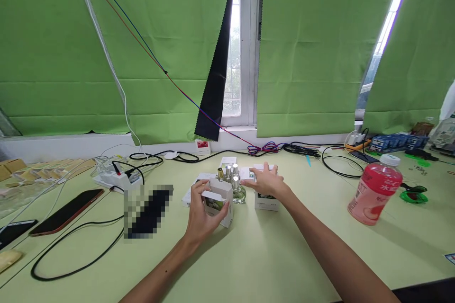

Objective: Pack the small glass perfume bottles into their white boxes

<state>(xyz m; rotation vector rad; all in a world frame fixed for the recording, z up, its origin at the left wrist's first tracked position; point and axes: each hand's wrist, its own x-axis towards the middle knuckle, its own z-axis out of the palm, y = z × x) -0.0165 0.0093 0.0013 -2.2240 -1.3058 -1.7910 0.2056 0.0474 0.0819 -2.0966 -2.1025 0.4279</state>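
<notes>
In my left hand (204, 213) is a small white carton (224, 189) with a plant picture; its top flap is up and my fingers wrap its left side and front. Just behind it stand several small glass bottles (240, 195) with silver caps and one gold cap (220, 172). My right hand (266, 182) is to the right of the bottles, fingers apart, with thumb and forefinger pointing toward the caps. Below and behind that hand stands another white carton (266, 205), partly hidden by it; whether they touch I cannot tell.
A pink drink bottle (373, 194) stands at right. Black cables (302, 150) run along the back. Left lie a phone (67, 210), a power strip (121, 181) and a looped black cable (33, 265). Behind the bottles are more white boxes (227, 161).
</notes>
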